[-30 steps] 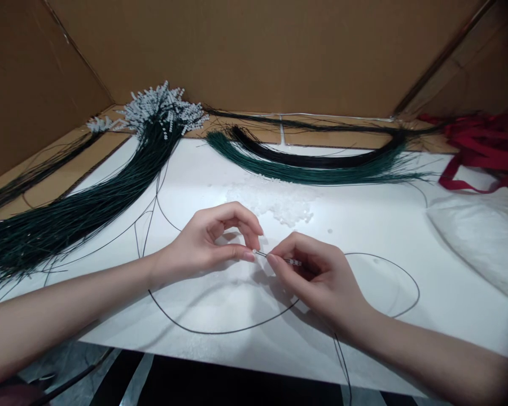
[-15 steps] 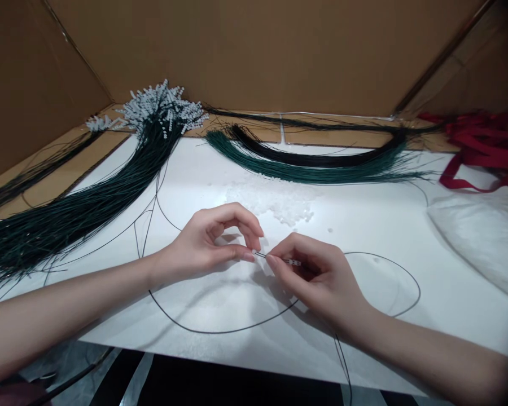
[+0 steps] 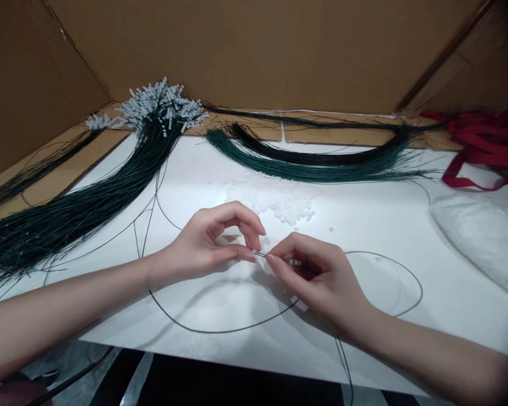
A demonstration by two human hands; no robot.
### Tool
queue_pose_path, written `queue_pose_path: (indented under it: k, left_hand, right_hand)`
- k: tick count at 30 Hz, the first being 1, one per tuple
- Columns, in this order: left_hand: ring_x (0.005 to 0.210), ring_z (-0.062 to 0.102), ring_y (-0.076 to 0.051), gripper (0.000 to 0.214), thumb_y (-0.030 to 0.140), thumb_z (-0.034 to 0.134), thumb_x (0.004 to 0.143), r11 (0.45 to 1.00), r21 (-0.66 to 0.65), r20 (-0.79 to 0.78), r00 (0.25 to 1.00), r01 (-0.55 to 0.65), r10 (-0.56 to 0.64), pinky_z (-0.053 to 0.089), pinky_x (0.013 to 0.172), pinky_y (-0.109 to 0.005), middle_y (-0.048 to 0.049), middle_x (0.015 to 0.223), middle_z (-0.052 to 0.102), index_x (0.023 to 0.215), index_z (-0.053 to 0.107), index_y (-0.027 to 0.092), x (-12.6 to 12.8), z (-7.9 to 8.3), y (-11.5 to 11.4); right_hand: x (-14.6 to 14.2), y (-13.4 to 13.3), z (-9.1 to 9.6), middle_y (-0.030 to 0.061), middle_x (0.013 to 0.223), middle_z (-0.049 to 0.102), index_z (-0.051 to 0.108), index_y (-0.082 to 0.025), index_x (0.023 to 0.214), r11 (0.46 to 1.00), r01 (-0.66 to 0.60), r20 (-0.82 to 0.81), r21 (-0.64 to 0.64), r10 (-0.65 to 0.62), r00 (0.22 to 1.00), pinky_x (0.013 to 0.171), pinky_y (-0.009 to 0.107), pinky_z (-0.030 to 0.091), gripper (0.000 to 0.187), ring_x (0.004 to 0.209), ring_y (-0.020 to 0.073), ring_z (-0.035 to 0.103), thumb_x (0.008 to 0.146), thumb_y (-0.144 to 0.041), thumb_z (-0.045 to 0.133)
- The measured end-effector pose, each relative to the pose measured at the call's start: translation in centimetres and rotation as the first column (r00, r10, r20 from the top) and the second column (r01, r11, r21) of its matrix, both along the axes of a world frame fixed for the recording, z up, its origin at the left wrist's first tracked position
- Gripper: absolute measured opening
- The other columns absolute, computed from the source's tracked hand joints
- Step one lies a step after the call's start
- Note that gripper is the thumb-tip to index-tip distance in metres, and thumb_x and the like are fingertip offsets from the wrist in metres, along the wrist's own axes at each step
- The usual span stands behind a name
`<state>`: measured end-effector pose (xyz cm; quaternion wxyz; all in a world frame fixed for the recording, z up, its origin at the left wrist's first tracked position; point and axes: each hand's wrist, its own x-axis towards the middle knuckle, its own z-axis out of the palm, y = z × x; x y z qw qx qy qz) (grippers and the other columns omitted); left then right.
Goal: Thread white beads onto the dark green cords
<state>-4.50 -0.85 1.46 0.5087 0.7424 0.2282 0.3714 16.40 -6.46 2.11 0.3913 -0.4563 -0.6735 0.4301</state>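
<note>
My left hand (image 3: pixel 220 239) pinches a small white bead (image 3: pixel 254 254) between thumb and fingers, at the tip of a dark cord. Facing it, my right hand (image 3: pixel 317 270) is closed on that dark cord (image 3: pixel 260 255), thumb against forefinger. Several white beads (image 3: pixel 295 262) sit threaded on the cord within the right hand, partly hidden by the fingers. The cord's long loops (image 3: pixel 220 331) curve over the white board below and to the right. Just beyond the hands lies a spread of loose white beads (image 3: pixel 279 203).
A thick bundle of dark green cords (image 3: pixel 122 186) with beaded ends (image 3: pixel 163 107) lies at left. Black cords (image 3: pixel 313 155) and green cords (image 3: pixel 305 172) curve across the back. Red ribbon (image 3: pixel 486 146) and a clear plastic bag (image 3: pixel 486 237) are at right. Cardboard walls (image 3: pixel 254 56) stand behind.
Both hands stay almost still, pinching the bead and cord. The beads in my right hand show slightly differently between the fingers; the view has shifted a little.
</note>
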Motion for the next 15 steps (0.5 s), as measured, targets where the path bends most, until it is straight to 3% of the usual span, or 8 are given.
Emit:
queue_pose_path:
  k: [15]
  left_hand:
    - [0.082, 0.068, -0.014, 0.029, 0.010, 0.078, 0.080, 0.994, 0.097, -0.024, 0.998, -0.047, 0.049, 0.054, 0.077, -0.025, -0.0027, 0.087, 0.069, 0.104, 0.064, 0.017, 0.15, -0.05, -0.31]
  right_hand:
    - [0.09, -0.04, 0.09, -0.0045, 0.057, 0.046, 0.063, -0.015, 0.071, 1.000, 0.006, -0.003, 0.013, -0.006, 1.000, 0.047, 0.023, 0.028, 0.016, 0.051, 0.0073, 0.036, 0.087, -0.015, 0.060]
